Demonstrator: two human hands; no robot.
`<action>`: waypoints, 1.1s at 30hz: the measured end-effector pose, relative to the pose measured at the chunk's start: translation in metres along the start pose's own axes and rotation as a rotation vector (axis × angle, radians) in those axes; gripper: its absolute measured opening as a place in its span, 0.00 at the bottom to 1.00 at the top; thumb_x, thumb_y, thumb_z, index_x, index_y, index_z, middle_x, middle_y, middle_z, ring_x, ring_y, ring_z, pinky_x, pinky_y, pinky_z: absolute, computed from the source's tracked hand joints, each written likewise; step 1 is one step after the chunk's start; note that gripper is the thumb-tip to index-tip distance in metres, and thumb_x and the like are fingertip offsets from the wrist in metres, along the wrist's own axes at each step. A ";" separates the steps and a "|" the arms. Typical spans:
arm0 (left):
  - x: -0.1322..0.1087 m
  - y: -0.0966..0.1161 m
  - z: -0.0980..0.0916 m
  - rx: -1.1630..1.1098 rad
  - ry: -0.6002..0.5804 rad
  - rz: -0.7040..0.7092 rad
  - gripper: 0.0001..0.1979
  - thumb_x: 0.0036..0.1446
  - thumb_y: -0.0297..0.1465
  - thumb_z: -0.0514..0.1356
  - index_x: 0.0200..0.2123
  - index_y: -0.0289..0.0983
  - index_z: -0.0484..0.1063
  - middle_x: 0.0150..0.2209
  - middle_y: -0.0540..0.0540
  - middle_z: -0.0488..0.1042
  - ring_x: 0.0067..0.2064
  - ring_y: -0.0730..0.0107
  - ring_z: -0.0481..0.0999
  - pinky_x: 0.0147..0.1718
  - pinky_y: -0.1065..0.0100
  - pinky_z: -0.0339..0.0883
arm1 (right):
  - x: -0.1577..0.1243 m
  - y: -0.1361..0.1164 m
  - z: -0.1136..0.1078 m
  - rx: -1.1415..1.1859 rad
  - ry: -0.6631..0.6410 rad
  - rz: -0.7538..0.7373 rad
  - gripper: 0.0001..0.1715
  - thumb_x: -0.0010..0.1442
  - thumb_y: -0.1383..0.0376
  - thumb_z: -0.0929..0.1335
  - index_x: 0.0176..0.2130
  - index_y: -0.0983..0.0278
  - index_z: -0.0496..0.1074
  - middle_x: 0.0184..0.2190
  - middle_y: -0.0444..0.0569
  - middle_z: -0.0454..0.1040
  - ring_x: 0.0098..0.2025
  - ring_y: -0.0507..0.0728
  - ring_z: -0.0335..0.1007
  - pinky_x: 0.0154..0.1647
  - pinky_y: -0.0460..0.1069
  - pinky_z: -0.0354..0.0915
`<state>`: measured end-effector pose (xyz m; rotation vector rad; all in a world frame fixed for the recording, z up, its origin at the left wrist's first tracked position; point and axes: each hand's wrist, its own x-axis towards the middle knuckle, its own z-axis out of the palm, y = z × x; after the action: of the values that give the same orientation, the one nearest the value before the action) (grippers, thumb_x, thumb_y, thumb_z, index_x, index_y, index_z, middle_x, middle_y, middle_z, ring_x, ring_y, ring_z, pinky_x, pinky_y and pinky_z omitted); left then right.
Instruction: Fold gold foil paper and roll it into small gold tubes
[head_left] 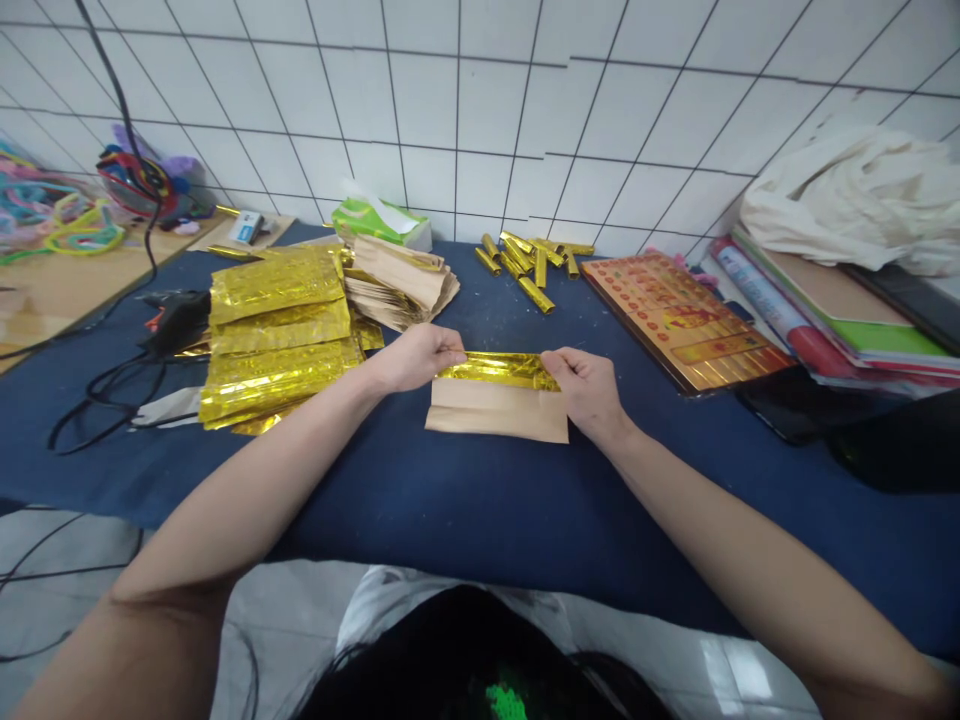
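Observation:
Between my hands is a sheet of gold foil paper [499, 405], its far edge turned over so a shiny gold strip shows above the tan backing. My left hand [424, 357] pinches the left end of that strip. At the right end, the thumb and fingers of my right hand [589, 390] pinch it too. The sheet's near part lies low over the blue cloth. Left of my left hand sits a pile of gold foil sheets [281, 325], with a stack of tan-backed sheets [401, 280] behind it. Several small gold rolls [536, 258] lie beyond my hands.
A black glue gun [180, 320] with a looped cord lies at left. A green tissue pack [381, 220] stands by the tiled wall. At right are an orange-gold printed packet [682, 315], stacked folders [847, 300] and a white cloth bag [855, 195]. Colourful craft stems [64, 215] lie far left.

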<state>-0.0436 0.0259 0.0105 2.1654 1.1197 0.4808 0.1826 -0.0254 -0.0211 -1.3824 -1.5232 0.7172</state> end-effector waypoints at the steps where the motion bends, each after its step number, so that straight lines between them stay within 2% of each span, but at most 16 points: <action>1: 0.001 -0.003 0.000 -0.037 0.033 -0.006 0.10 0.51 0.34 0.53 0.22 0.34 0.65 0.18 0.54 0.59 0.22 0.79 0.56 0.21 0.75 0.50 | 0.001 0.001 -0.001 -0.002 0.018 0.000 0.18 0.54 0.55 0.64 0.22 0.65 0.68 0.18 0.42 0.63 0.21 0.50 0.55 0.21 0.46 0.52; 5: 0.005 -0.012 0.004 -0.183 0.170 -0.008 0.11 0.51 0.34 0.53 0.22 0.34 0.64 0.19 0.55 0.58 0.22 0.79 0.55 0.21 0.75 0.50 | 0.003 0.001 -0.003 -0.058 0.051 -0.032 0.18 0.55 0.56 0.63 0.21 0.64 0.66 0.17 0.41 0.59 0.21 0.49 0.52 0.21 0.46 0.51; 10: 0.009 -0.016 0.011 -0.185 0.224 -0.026 0.11 0.52 0.34 0.52 0.23 0.34 0.64 0.20 0.54 0.61 0.23 0.78 0.58 0.23 0.75 0.53 | 0.004 0.006 -0.002 -0.098 0.049 -0.048 0.19 0.56 0.55 0.62 0.21 0.64 0.65 0.17 0.41 0.58 0.21 0.49 0.51 0.21 0.46 0.49; 13: 0.010 -0.018 0.013 0.014 0.242 -0.055 0.11 0.53 0.34 0.52 0.25 0.34 0.67 0.22 0.51 0.67 0.25 0.74 0.64 0.26 0.73 0.57 | 0.008 0.011 0.001 -0.172 0.031 -0.044 0.19 0.56 0.55 0.61 0.21 0.65 0.66 0.17 0.41 0.60 0.21 0.50 0.54 0.22 0.46 0.50; 16: 0.011 -0.018 0.017 0.330 0.246 -0.123 0.10 0.54 0.34 0.53 0.29 0.35 0.70 0.26 0.47 0.71 0.31 0.66 0.70 0.32 0.68 0.61 | 0.013 0.012 0.005 -0.389 0.003 -0.037 0.20 0.57 0.56 0.60 0.21 0.64 0.68 0.17 0.43 0.63 0.22 0.51 0.57 0.23 0.47 0.50; 18: 0.009 -0.013 0.021 0.510 0.287 -0.113 0.10 0.54 0.33 0.53 0.34 0.35 0.71 0.33 0.42 0.74 0.39 0.59 0.72 0.38 0.63 0.63 | 0.015 0.011 0.007 -0.570 -0.008 -0.036 0.20 0.58 0.56 0.60 0.22 0.63 0.69 0.18 0.45 0.67 0.23 0.52 0.59 0.24 0.47 0.48; 20: 0.007 -0.005 0.029 0.614 0.334 0.015 0.13 0.55 0.30 0.52 0.42 0.31 0.70 0.46 0.35 0.70 0.50 0.55 0.67 0.48 0.59 0.60 | 0.016 0.010 0.010 -0.708 -0.027 -0.037 0.20 0.58 0.56 0.59 0.24 0.61 0.71 0.21 0.46 0.70 0.24 0.54 0.61 0.24 0.48 0.47; 21: 0.005 0.000 0.034 0.625 0.312 0.113 0.16 0.57 0.29 0.50 0.47 0.29 0.67 0.53 0.34 0.65 0.56 0.56 0.62 0.53 0.59 0.55 | 0.016 0.010 0.010 -0.753 -0.039 -0.037 0.20 0.59 0.56 0.59 0.25 0.61 0.72 0.22 0.47 0.71 0.24 0.54 0.62 0.24 0.48 0.47; 23: 0.000 0.009 0.045 0.617 0.130 0.239 0.24 0.59 0.34 0.50 0.56 0.28 0.59 0.61 0.35 0.54 0.64 0.56 0.48 0.58 0.59 0.47 | 0.017 0.010 0.011 -0.812 -0.060 -0.032 0.20 0.60 0.57 0.59 0.27 0.61 0.73 0.24 0.48 0.73 0.26 0.55 0.64 0.24 0.48 0.48; 25: -0.004 0.015 0.055 0.597 -0.094 0.244 0.35 0.58 0.45 0.48 0.60 0.25 0.50 0.63 0.33 0.46 0.65 0.54 0.42 0.59 0.56 0.44 | 0.017 0.010 0.010 -0.844 -0.065 -0.032 0.19 0.60 0.57 0.59 0.27 0.61 0.73 0.25 0.48 0.74 0.27 0.55 0.66 0.25 0.49 0.50; 26: -0.006 0.016 0.060 0.600 -0.148 0.227 0.39 0.56 0.49 0.47 0.61 0.25 0.46 0.64 0.33 0.44 0.65 0.53 0.40 0.60 0.54 0.41 | 0.017 0.010 0.009 -0.859 -0.051 -0.044 0.18 0.60 0.57 0.60 0.28 0.61 0.73 0.26 0.49 0.74 0.28 0.56 0.67 0.26 0.49 0.52; 28: -0.008 0.017 0.066 0.611 -0.190 0.203 0.43 0.55 0.53 0.44 0.62 0.26 0.43 0.64 0.33 0.41 0.65 0.52 0.37 0.60 0.52 0.37 | 0.016 0.009 0.007 -0.882 0.010 -0.109 0.16 0.59 0.58 0.60 0.32 0.62 0.73 0.31 0.51 0.75 0.33 0.58 0.68 0.30 0.50 0.56; 30: -0.009 0.016 0.069 0.623 -0.181 0.193 0.44 0.54 0.55 0.43 0.63 0.26 0.41 0.64 0.33 0.40 0.65 0.52 0.35 0.60 0.52 0.35 | 0.013 0.006 0.008 -0.877 0.061 -0.238 0.15 0.60 0.61 0.60 0.39 0.64 0.72 0.40 0.53 0.75 0.42 0.60 0.68 0.40 0.52 0.58; 32: -0.009 0.016 0.070 0.631 -0.179 0.184 0.45 0.54 0.55 0.42 0.63 0.26 0.41 0.64 0.33 0.39 0.65 0.51 0.34 0.60 0.52 0.34 | 0.007 0.002 0.012 -0.844 0.013 -0.383 0.18 0.61 0.62 0.59 0.46 0.67 0.70 0.48 0.55 0.71 0.50 0.60 0.64 0.50 0.54 0.55; 33: -0.009 0.017 0.069 0.633 -0.183 0.181 0.45 0.53 0.56 0.42 0.63 0.26 0.42 0.65 0.33 0.38 0.65 0.50 0.34 0.60 0.52 0.34 | 0.003 0.000 0.016 -0.822 -0.054 -0.449 0.20 0.61 0.62 0.59 0.49 0.68 0.68 0.51 0.55 0.69 0.54 0.60 0.61 0.53 0.54 0.52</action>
<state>0.0013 -0.0143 -0.0285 2.8032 1.0738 -0.0155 0.1688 -0.0202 -0.0266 -1.4893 -2.1981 -0.1946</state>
